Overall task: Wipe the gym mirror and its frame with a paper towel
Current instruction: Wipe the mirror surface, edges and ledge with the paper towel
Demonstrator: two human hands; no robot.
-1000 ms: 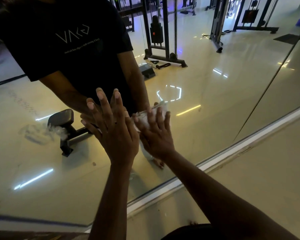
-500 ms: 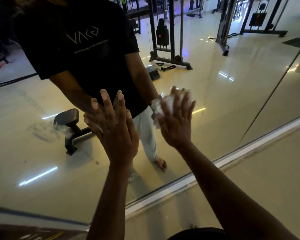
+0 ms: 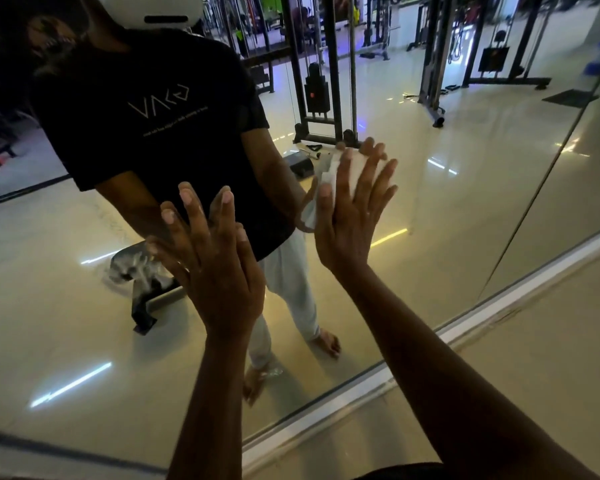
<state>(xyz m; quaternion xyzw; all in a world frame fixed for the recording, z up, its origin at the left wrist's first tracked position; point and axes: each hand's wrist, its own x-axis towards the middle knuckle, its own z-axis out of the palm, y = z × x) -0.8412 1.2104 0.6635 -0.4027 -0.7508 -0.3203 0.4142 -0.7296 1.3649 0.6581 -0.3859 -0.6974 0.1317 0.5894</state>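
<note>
A large gym mirror (image 3: 447, 209) fills the view, with its pale frame strip (image 3: 378, 379) running along the bottom edge. My right hand (image 3: 350, 223) presses a crumpled white paper towel (image 3: 329, 174) flat against the glass, fingers straight and spread. To its left, my left hand (image 3: 215, 268) lies flat on the mirror with straight fingers and holds nothing. A whitish smear (image 3: 132, 270) sits on the glass left of my left hand.
The mirror reflects a person in a black T-shirt (image 3: 153, 126), cable machines (image 3: 323, 81) and a shiny floor. A vertical seam (image 3: 534, 202) between mirror panels runs at the right. Pale wall (image 3: 534, 368) lies below the frame.
My right hand has slid the paper towel up and to the right across the glass. My left hand has stayed in place on the mirror.
</note>
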